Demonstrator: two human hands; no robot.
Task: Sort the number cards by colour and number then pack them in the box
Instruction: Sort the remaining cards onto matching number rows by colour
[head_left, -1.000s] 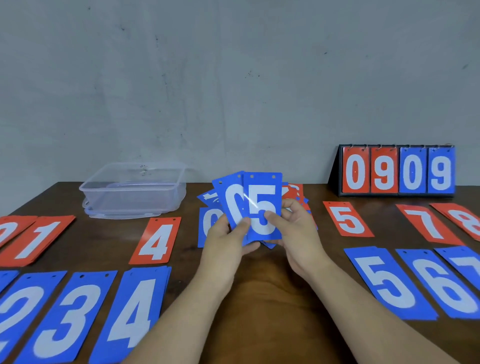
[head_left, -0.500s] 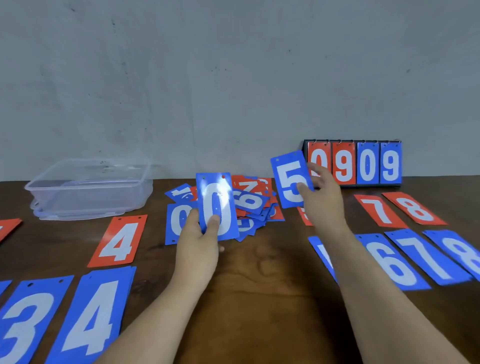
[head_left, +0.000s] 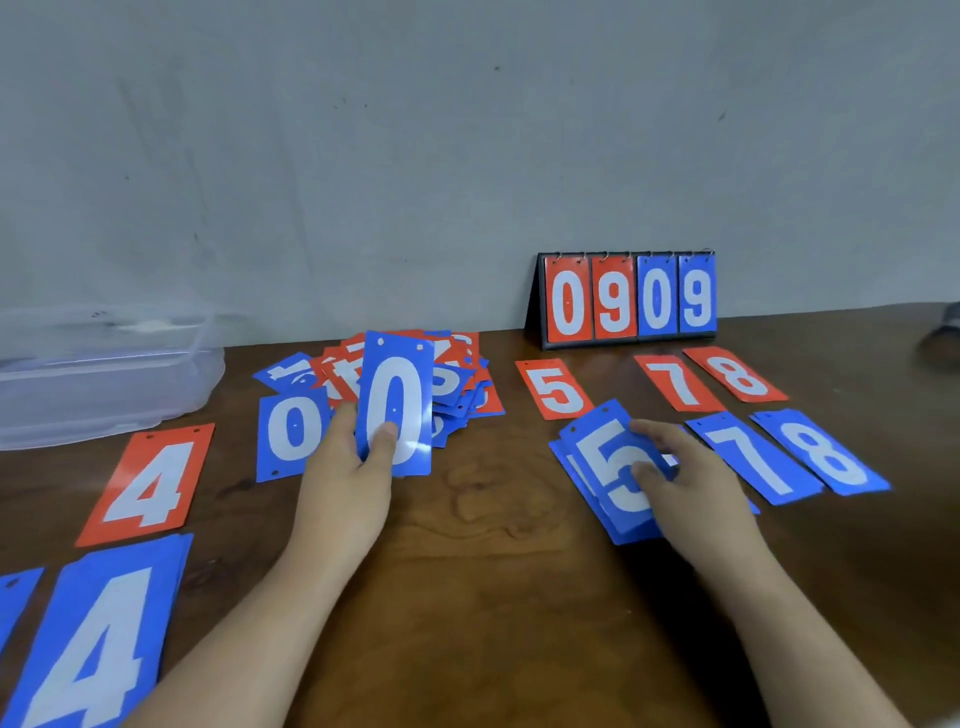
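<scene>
Sorting, reached midway: pinched blue 5 (head_left: 597, 452) in right hand (head_left: 685, 478), blue 0 (head_left: 397, 400) in left hand (head_left: 348, 467); mixed pile (head_left: 457, 379), box (head_left: 104, 384) pending.

Even light — soft, perhaps warped edges

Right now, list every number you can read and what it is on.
"0909": scoreboard
"0": blue card in left hand
"0": blue card on table
"5": blue card in right hand
"5", "7", "8": red cards
"7", "8": blue cards
"4": red card
"4": blue card
Mixed pile: unreadable fragments
</scene>
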